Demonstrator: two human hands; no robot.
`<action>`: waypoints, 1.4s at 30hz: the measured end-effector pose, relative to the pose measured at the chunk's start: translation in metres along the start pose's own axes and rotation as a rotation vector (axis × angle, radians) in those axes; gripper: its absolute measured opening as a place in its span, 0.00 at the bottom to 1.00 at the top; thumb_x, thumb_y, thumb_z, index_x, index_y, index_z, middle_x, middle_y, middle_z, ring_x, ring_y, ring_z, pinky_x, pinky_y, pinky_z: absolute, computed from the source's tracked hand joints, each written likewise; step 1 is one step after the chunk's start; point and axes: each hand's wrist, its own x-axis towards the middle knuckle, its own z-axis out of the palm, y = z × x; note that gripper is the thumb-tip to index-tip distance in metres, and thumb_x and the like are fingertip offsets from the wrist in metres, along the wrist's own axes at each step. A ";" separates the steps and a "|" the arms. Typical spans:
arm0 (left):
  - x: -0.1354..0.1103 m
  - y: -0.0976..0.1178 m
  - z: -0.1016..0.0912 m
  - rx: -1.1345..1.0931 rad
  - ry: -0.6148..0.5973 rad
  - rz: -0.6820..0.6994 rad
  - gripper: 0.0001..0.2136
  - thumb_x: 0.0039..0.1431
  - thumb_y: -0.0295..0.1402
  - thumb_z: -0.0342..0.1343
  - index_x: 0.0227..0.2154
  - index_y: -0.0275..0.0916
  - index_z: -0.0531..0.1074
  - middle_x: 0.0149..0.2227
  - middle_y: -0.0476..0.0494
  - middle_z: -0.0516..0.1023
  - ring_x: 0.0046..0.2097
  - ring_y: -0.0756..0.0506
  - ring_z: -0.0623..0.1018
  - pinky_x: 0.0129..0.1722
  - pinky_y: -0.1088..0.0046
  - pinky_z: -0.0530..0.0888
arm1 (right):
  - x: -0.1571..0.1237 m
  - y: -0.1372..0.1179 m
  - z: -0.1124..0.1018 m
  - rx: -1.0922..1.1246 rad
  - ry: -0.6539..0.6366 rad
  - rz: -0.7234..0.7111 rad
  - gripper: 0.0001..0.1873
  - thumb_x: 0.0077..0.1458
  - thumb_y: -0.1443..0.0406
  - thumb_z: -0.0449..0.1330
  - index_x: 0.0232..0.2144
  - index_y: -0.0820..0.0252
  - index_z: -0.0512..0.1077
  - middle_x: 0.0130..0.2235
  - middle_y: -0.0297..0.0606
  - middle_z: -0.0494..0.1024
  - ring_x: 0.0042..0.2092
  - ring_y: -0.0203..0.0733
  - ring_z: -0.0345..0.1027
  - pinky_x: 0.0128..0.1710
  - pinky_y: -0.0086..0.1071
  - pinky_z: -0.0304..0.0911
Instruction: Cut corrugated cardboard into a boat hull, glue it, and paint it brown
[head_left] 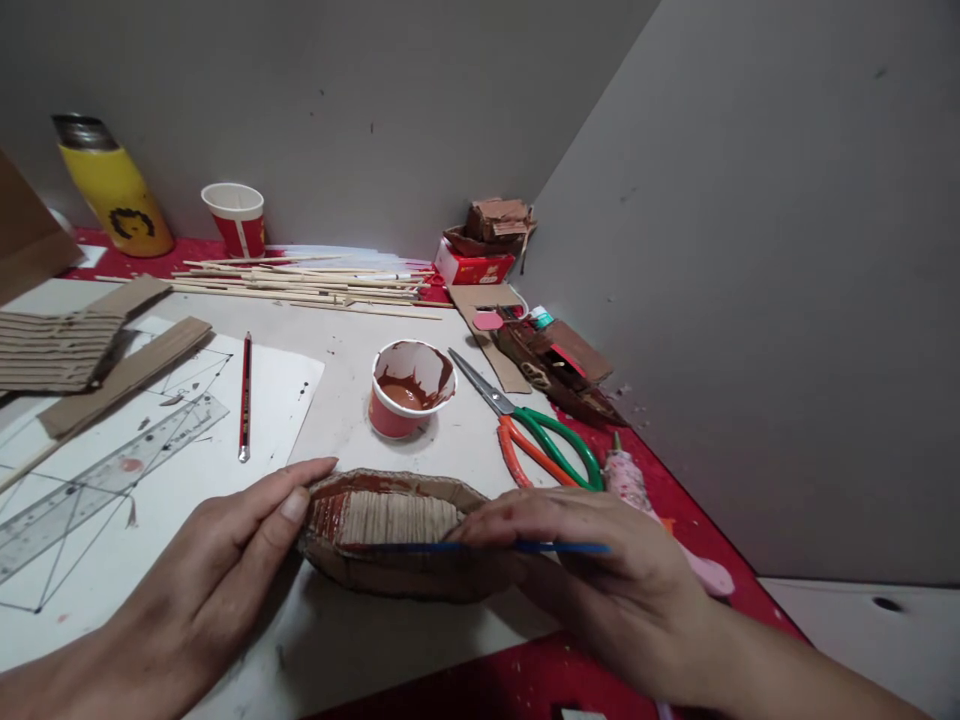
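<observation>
A small cardboard boat (pixel 405 580) lies in front of me, its corrugated inner floor painted reddish brown at the left end and bare farther right. My left hand (pixel 232 560) grips the boat's left end between thumb and fingers. In my right hand (pixel 592 560) is a thin blue paintbrush (pixel 427 547), held over the near side of the boat; its tip reaches the painted part. The right fingers also rest near the boat's right end. Just beyond the boat stands a paper cup (pixel 401 418) with brown paint inside and streaks on its wall.
Scissors (pixel 510 410) with green and orange handles lie right of the cup, near a pink glue gun (pixel 626 475). Left are a pencil (pixel 245 400), a clear ruler (pixel 112 480) and cardboard strips (pixel 127 375). Behind are wooden sticks (pixel 315 285), a yellow bottle (pixel 112 190) and brown boat models (pixel 555 360).
</observation>
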 end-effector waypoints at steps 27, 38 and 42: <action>-0.003 -0.007 0.002 -0.035 -0.019 -0.024 0.17 0.65 0.42 0.48 0.52 0.45 0.74 0.52 0.49 0.80 0.51 0.43 0.80 0.46 0.77 0.78 | -0.003 -0.001 -0.009 -0.106 -0.100 -0.072 0.12 0.62 0.72 0.54 0.46 0.57 0.70 0.38 0.41 0.83 0.40 0.40 0.79 0.39 0.28 0.74; -0.005 0.002 -0.002 -0.143 -0.114 -0.079 0.17 0.68 0.39 0.46 0.54 0.42 0.71 0.50 0.46 0.80 0.50 0.44 0.79 0.50 0.72 0.75 | -0.006 0.001 -0.009 -0.207 -0.020 -0.053 0.18 0.57 0.75 0.57 0.47 0.52 0.71 0.39 0.34 0.83 0.39 0.38 0.79 0.38 0.24 0.74; -0.002 0.005 -0.003 -0.107 -0.106 -0.093 0.18 0.67 0.40 0.47 0.54 0.41 0.72 0.50 0.45 0.81 0.50 0.42 0.79 0.50 0.70 0.76 | -0.005 0.003 -0.005 -0.157 -0.049 -0.020 0.19 0.57 0.75 0.57 0.47 0.51 0.71 0.39 0.34 0.83 0.40 0.39 0.79 0.39 0.26 0.74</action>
